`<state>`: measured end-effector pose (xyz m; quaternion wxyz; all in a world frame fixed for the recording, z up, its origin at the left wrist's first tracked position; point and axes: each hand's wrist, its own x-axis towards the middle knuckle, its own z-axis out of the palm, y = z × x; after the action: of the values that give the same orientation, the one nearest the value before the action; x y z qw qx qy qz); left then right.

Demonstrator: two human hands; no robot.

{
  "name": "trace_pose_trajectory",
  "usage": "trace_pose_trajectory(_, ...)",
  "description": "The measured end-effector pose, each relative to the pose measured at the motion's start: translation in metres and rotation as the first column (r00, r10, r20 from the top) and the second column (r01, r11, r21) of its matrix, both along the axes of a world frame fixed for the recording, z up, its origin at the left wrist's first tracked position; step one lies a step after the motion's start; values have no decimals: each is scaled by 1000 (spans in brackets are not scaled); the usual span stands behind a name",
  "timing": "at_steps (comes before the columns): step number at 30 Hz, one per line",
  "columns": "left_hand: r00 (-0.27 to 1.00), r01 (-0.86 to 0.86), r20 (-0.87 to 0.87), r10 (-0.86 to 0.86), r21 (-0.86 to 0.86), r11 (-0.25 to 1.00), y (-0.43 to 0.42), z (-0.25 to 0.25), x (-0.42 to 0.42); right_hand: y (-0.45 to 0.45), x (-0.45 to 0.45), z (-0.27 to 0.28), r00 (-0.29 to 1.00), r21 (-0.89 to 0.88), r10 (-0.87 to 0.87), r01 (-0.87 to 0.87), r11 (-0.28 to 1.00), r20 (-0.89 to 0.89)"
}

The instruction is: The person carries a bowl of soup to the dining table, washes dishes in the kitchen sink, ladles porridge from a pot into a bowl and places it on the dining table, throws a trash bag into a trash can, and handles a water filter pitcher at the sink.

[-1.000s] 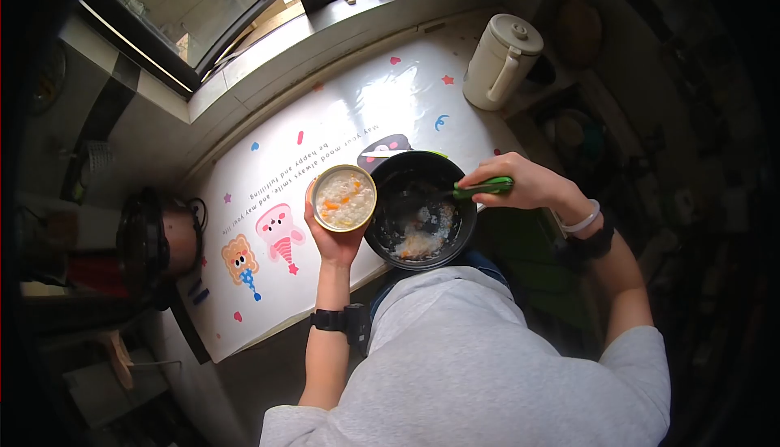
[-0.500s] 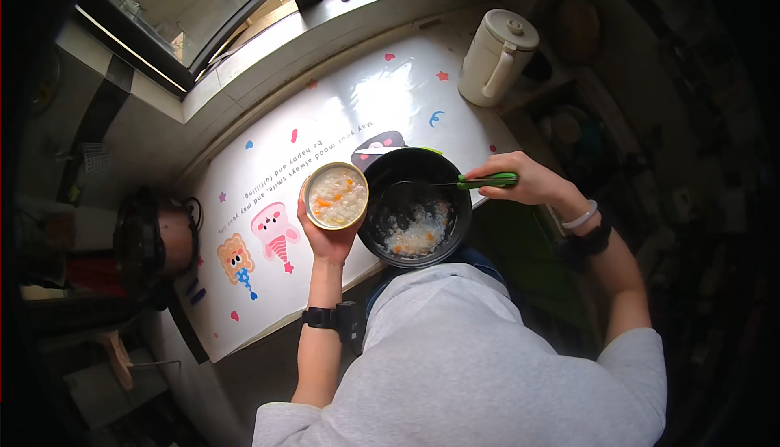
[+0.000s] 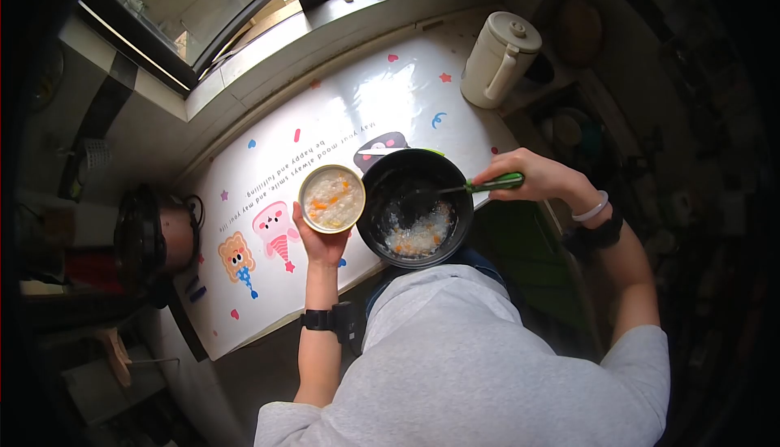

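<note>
My left hand (image 3: pixel 323 244) is wrapped round the lower side of a bowl (image 3: pixel 304 210) of rice porridge (image 3: pixel 333 199) with orange bits, held up over the counter's front edge. Just right of it, a dark cooking pot (image 3: pixel 375 232) stands with some of the same porridge (image 3: pixel 420 236) along its near side. My right hand (image 3: pixel 526 172) grips the green handle of a ladle (image 3: pixel 508 181). Its metal shaft crosses the pot's right rim, and its head is down in the pot, hard to make out against the dark wall.
A printed white mat (image 3: pixel 244 179) covers the counter. Behind the pot lies a thin pale blade-like item (image 3: pixel 380 151), partly hidden. A cream jug (image 3: pixel 501 61) stands at back right. A rice-cooker-like pot (image 3: pixel 162 236) is at left, beneath an open window (image 3: pixel 187 8).
The bowl in my left hand has shifted slightly left, away from the pot. My right hand has moved a little to the right with the ladle.
</note>
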<state>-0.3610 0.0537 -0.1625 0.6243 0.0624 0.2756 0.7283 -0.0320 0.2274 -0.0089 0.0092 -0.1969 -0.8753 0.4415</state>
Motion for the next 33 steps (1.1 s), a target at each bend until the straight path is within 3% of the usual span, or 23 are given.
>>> trace_pose_trajectory(4,997,11,-80,-17,-71,997,-17,4,-20,-7,1,14,991,-25,100,-98,995,84)
trace_pose_trajectory(7,994,-56,-107,34,-214,975,-33,-33,-36,-7,-13,23,995,14,93,-94,996,33)
trace_pose_trajectory(11,991,-78,-131,35,-340,937,-51,-88,-43,-2,-35,22,985,169,152,-164,972,80)
trace_pose_trajectory(13,988,-91,-151,36,-379,921,-51,-92,-41,-3,-43,24,967,247,217,-245,938,132)
trace_pose_trajectory(19,943,-140,-330,-49,-523,841,-40,-99,-59,-10,-53,44,866,243,371,-461,854,336)
trace_pose_trajectory(22,874,-90,-409,-264,-669,738,-42,-84,-69,-20,-48,43,877,257,395,-462,848,273)
trace_pose_trajectory(25,838,-101,-425,-342,-737,668,-43,-93,-88,-23,-45,42,988,171,53,-77,982,145)
trace_pose_trajectory(28,790,-122,-465,-399,-757,642,-48,-85,-95,-34,-50,18,918,72,-390,394,916,-66)
trace_pose_trajectory(29,762,-137,-489,-425,-763,632,-50,-80,-96,-37,-53,4,875,73,-467,478,876,-129)
trace_pose_trajectory(30,520,-404,-775,-360,-594,695,-51,-86,-95,-39,-57,-12,847,194,-493,527,827,-197)
trace_pose_trajectory(31,189,-587,-942,-276,-334,737,-50,-92,-90,-38,-61,-28,820,264,-524,572,777,-231)
trace_pose_trajectory(32,-178,-658,-966,-186,-23,753,-50,-99,-83,-38,-66,-38,790,329,-553,613,718,-265)
trace_pose_trajectory(33,206,-559,-977,-57,-165,812,-47,-66,-58,-39,-71,-41,772,292,-571,635,716,-279)
